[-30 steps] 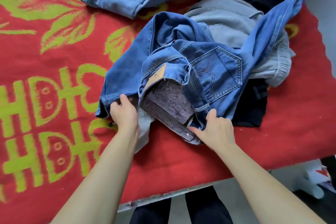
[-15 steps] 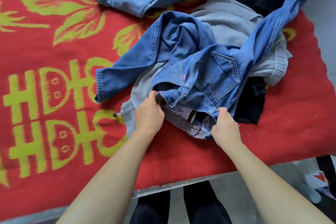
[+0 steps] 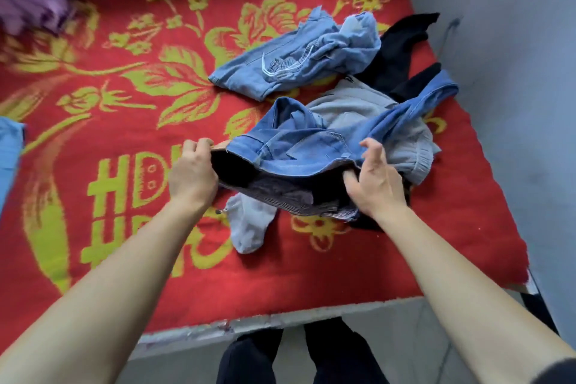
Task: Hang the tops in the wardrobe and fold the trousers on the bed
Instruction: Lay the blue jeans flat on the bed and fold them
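While the left hand (image 3: 191,173) clenches one waistband end and the right hand (image 3: 378,181) hooks the other, blue jeans (image 3: 299,150) sag: soft, likely weighty denim, best held there.

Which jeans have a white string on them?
The pale jeans lying farther back, untouched. The darker jeans, held by the left hand and right hand, have none.

Soft even daylight, faint shadows; edges bowed, top-left corner perhaps motion-blurred.
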Action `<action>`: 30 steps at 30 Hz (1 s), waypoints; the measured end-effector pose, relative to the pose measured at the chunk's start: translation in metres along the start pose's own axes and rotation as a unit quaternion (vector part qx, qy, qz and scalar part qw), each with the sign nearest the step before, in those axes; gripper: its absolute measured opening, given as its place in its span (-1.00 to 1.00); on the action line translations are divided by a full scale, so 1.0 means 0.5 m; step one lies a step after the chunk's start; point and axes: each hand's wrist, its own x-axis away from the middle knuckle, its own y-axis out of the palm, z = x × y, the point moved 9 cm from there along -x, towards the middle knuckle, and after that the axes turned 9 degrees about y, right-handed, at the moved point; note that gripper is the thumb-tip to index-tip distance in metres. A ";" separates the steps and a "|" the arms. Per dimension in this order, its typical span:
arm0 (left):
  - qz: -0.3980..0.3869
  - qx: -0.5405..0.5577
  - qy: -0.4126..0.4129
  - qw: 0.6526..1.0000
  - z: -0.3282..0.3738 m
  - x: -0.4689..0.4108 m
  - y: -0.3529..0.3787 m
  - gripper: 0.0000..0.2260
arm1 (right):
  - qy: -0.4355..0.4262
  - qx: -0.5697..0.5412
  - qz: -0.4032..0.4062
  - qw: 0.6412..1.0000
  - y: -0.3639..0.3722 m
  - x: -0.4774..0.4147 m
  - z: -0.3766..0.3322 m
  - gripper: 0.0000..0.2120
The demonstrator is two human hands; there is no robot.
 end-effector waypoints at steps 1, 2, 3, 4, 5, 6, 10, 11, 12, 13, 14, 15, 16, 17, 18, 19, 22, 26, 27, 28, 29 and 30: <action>0.019 0.004 -0.006 1.000 -0.005 -0.006 -0.027 -0.64 | -0.036 -0.016 -0.008 0.999 -0.008 0.001 -0.030 -0.51; 0.032 0.007 -0.008 0.999 -0.010 -0.008 -0.048 -0.64 | -0.071 -0.020 -0.022 0.997 -0.011 0.008 -0.054 -0.53; 0.037 0.006 -0.010 0.999 -0.017 -0.005 -0.063 -0.64 | -0.104 -0.014 -0.038 0.994 -0.010 0.018 -0.074 -0.56; 0.033 0.001 -0.013 0.999 -0.026 0.003 -0.075 -0.64 | -0.135 -0.001 -0.056 0.989 -0.006 0.033 -0.088 -0.59; 0.025 -0.005 -0.017 1.000 -0.035 0.014 -0.083 -0.65 | -0.162 0.018 -0.075 0.984 -0.001 0.050 -0.096 -0.64; 0.014 -0.011 -0.022 1.000 -0.045 0.028 -0.091 -0.65 | -0.188 0.043 -0.093 0.977 0.001 0.069 -0.101 -0.68; -0.006 -0.026 -0.064 0.998 -0.092 0.085 -0.131 -0.64 | -0.308 0.073 -0.055 0.947 -0.048 0.141 -0.135 -0.68; -0.003 -0.022 -0.085 0.996 -0.108 0.094 -0.147 -0.63 | -0.326 0.080 -0.034 0.941 -0.071 0.149 -0.150 -0.66; 0.003 -0.008 -0.112 0.994 -0.126 0.100 -0.166 -0.62 | -0.342 0.091 -0.019 0.935 -0.093 0.157 -0.170 -0.67; 0.010 0.015 -0.141 0.990 -0.144 0.104 -0.187 -0.64 | -0.355 0.099 -0.015 0.929 -0.114 0.164 -0.195 -0.69; 0.018 0.043 -0.168 0.985 -0.162 0.107 -0.211 -0.66 | -0.370 0.107 -0.015 0.923 -0.134 0.173 -0.223 -0.73; 0.028 0.072 -0.191 0.979 -0.177 0.109 -0.238 -0.68 | -0.386 0.119 -0.013 0.915 -0.153 0.182 -0.256 -0.75; 0.041 0.098 -0.208 0.972 -0.190 0.111 -0.268 -0.69 | -0.401 0.138 -0.006 0.906 -0.170 0.193 -0.289 -0.77; 0.058 0.119 -0.220 0.967 -0.201 0.113 -0.302 -0.68 | -0.409 0.162 0.004 0.898 -0.184 0.206 -0.321 -0.77; 0.078 0.135 -0.224 0.962 -0.211 0.115 -0.339 -0.65 | -0.408 0.195 0.016 0.892 -0.195 0.218 -0.353 -0.76; 0.097 0.148 -0.219 0.960 -0.221 0.117 -0.379 -0.62 | -0.397 0.234 0.027 0.887 -0.206 0.231 -0.385 -0.71; 0.160 0.163 -0.177 0.957 -0.262 0.129 -0.520 -0.61 | -0.372 0.242 0.036 0.895 -0.250 0.291 -0.489 -0.53; 0.261 0.169 -0.106 0.945 -0.353 0.158 -0.720 -0.68 | -0.445 0.230 0.087 0.861 -0.308 0.391 -0.660 -0.53; 0.285 0.162 -0.078 0.942 -0.376 0.168 -0.767 -0.73 | -0.456 0.228 0.119 0.852 -0.329 0.406 -0.701 -0.63; 0.303 0.149 -0.043 0.940 -0.395 0.180 -0.808 -0.76 | -0.458 0.218 0.163 0.846 -0.357 0.414 -0.736 -0.69; 0.315 0.127 -0.003 0.941 -0.410 0.193 -0.843 -0.77 | -0.445 0.201 0.210 0.847 -0.391 0.417 -0.764 -0.72; 0.320 0.100 0.041 0.941 -0.420 0.209 -0.870 -0.77 | -0.416 0.169 0.259 0.855 -0.431 0.418 -0.784 -0.71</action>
